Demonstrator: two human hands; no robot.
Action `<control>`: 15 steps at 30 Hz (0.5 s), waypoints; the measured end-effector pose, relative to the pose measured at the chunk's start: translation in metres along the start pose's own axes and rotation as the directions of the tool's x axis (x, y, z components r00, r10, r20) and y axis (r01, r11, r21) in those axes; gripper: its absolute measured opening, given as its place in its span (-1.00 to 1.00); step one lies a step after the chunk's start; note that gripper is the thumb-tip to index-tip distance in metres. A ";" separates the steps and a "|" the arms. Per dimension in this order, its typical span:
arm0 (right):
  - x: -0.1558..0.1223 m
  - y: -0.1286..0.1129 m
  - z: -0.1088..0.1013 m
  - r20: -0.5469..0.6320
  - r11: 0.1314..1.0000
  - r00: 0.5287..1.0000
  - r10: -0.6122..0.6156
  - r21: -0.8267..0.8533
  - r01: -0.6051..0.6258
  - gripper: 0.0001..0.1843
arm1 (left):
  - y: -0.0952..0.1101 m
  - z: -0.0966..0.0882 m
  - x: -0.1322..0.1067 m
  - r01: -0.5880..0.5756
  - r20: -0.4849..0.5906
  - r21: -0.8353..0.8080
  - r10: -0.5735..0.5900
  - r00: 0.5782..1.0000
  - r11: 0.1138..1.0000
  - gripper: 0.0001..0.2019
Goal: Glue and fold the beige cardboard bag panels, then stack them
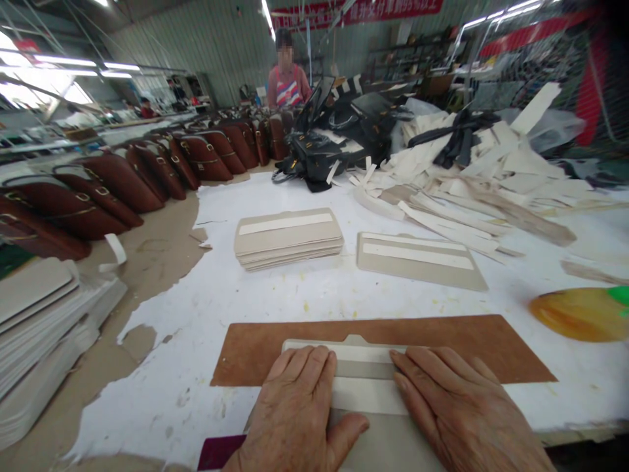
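Both of my hands lie on a beige panel with rounded corners and pale strips across it. My left hand presses flat on its left side, fingers stretched forward and thumb out to the right. On the right side my right hand rests with its fingers extended over the upper pale strip. Under the panel's far edge lies a brown leather-like rectangle. Part of a dark purple piece shows beside my left wrist. Neither hand grasps anything; the panel's near edge is out of frame.
Ahead are a stack of beige panels and another panel. An amber container with a green part lies right. More panels are piled left. Brown bags, black bags, pale scraps and a person stand beyond.
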State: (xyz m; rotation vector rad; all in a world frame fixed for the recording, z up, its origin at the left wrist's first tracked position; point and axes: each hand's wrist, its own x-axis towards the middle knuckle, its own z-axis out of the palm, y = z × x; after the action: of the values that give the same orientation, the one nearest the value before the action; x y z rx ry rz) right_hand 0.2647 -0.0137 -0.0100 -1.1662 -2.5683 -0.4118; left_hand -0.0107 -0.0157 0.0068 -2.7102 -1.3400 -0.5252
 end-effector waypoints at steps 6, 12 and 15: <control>-0.013 0.011 -0.010 -0.145 0.983 0.975 0.169 -0.045 -0.177 -0.61 | -0.006 -0.016 -0.005 0.115 -0.025 -0.026 -0.116 0.993 0.993 -0.59; -0.044 0.021 -0.014 -0.256 0.975 0.945 0.202 -0.042 -0.219 -0.54 | -0.044 -0.024 -0.047 0.230 -0.141 0.000 -0.227 0.963 0.973 -0.62; -0.043 0.000 -0.009 -0.250 0.963 0.933 0.260 -0.004 -0.270 -0.60 | -0.053 -0.007 -0.068 0.215 -0.126 0.014 -0.211 0.969 0.977 -0.47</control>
State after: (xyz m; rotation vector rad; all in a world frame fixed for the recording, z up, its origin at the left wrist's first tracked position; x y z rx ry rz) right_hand 0.2928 -0.0467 -0.0180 -1.3589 -2.1634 -0.5084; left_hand -0.0925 -0.0356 -0.0137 -2.4799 -1.6007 -0.6747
